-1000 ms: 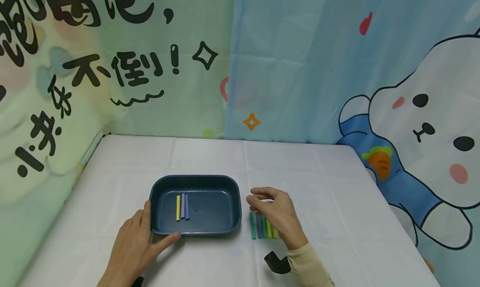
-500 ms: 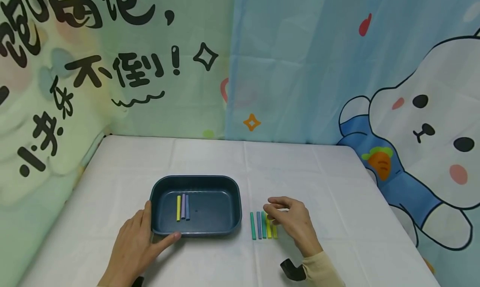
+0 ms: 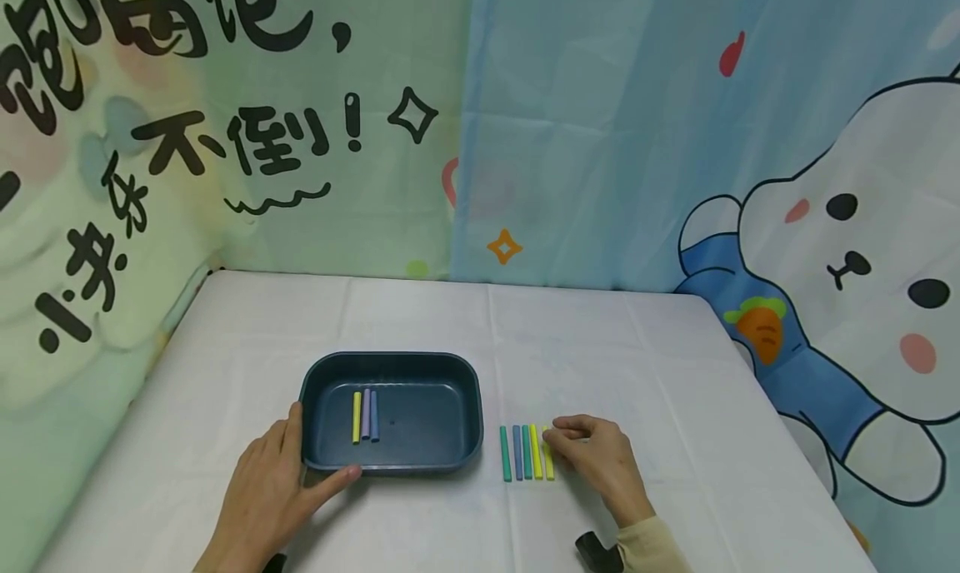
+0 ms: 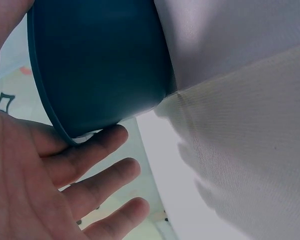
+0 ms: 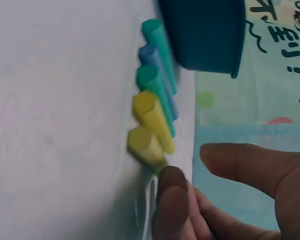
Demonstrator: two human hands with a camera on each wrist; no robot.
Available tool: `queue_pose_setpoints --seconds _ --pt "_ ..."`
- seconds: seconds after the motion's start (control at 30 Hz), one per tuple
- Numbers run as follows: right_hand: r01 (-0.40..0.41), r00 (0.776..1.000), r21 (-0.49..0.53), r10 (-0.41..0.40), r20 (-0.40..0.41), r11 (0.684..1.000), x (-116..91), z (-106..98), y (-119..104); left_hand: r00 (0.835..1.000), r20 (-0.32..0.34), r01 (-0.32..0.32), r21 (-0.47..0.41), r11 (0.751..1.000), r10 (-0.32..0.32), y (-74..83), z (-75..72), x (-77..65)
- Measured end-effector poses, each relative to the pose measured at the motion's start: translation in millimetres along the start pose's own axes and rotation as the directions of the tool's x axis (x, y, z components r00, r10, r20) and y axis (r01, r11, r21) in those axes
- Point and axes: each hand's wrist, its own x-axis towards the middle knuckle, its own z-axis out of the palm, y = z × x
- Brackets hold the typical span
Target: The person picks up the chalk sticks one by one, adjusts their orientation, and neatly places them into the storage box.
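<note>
My left hand (image 3: 258, 490) rests at the near left corner of a dark blue tray (image 3: 431, 427). Its thumb lies along the near side and its fingers touch the left wall. Inside the tray lie a yellow stick (image 3: 356, 417), a purple stick (image 3: 366, 415) and a blue stick (image 3: 375, 416). Right of the tray is a row of hexagonal sticks: green (image 3: 506, 454), blue (image 3: 517, 452), green (image 3: 527, 452), yellow (image 3: 536, 452) and a rightmost yellow stick (image 5: 145, 145). My right hand (image 3: 600, 460) is at that last stick's far end, thumb apart from the fingers; contact is unclear.
A white cloth (image 3: 420, 315) covers the table. Behind it hangs a printed curtain (image 3: 585, 140) with writing and a cartoon rabbit (image 3: 840, 331). A black device (image 3: 598, 551) shows by the right wrist.
My right hand has moved right and nearer, from beside the tray over the row to its rightmost yellow stick. My left hand and the tray have stayed put.
</note>
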Motion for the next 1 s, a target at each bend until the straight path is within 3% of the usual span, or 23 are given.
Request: queue_pose_setpoints --seconds 0.17,0.33,0.7,1.0 --pt "0.033 0.999 -0.106 -0.034 -0.002 0.994 2.6 1.8 1.9 1.0 -0.005 -0.002 -0.001 1.0 0.002 -0.5 0.1 0.2" --pt "0.034 0.999 -0.149 -0.032 0.014 0.988 3.2 4.4 1.8 1.0 0.004 -0.002 -0.002 1.0 0.002 -0.2 -0.1 -1.7" --pt "0.072 0.997 -0.161 -0.069 0.024 0.984 6.9 7.0 -2.1 1.0 -0.005 -0.002 0.015 1.0 0.002 -0.1 0.3 -0.7" --pt "0.047 0.999 -0.15 -0.045 0.012 0.988 11.2 6.1 -0.2 1.0 -0.002 0.0 0.01 1.0 0.0 0.3 -0.2 -0.1"
